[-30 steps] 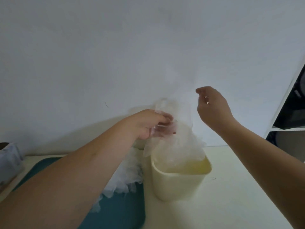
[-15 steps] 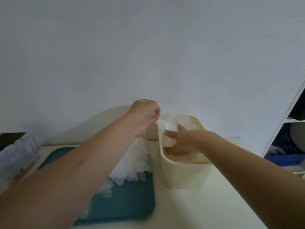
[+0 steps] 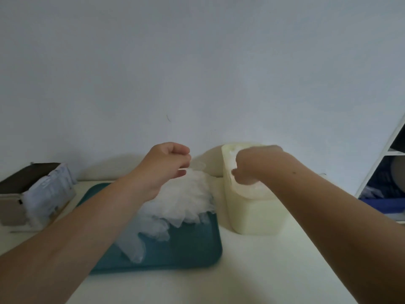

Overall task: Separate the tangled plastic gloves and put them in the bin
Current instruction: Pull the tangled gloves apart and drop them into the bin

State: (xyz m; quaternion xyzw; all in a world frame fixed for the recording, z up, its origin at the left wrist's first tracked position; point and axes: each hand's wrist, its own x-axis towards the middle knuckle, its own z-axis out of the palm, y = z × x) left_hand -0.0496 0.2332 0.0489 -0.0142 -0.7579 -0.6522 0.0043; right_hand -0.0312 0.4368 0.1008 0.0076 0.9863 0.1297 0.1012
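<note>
A heap of clear, whitish plastic gloves [image 3: 186, 198] lies on a teal tray [image 3: 186, 249]. My left hand [image 3: 168, 163] hovers over the top of the heap with its fingers curled into a loose fist, fingertips just touching the topmost plastic. I see nothing clearly gripped in it. A cream bin [image 3: 252, 216] stands to the right of the tray, with white gloves [image 3: 230, 155] showing at its rim. My right hand [image 3: 256, 165] reaches down into the bin's mouth onto the gloves there; its fingertips are hidden inside.
The tray and bin sit on a pale table against a white wall. A brown box with a plastic packet [image 3: 41, 194] stands at the left edge. A white shelf unit with dark and blue items [image 3: 388, 189] is at the far right.
My left hand, which held a glove over the bin, has let it go and moved left over the heap. My right hand dropped from the air into the bin and stays there.
</note>
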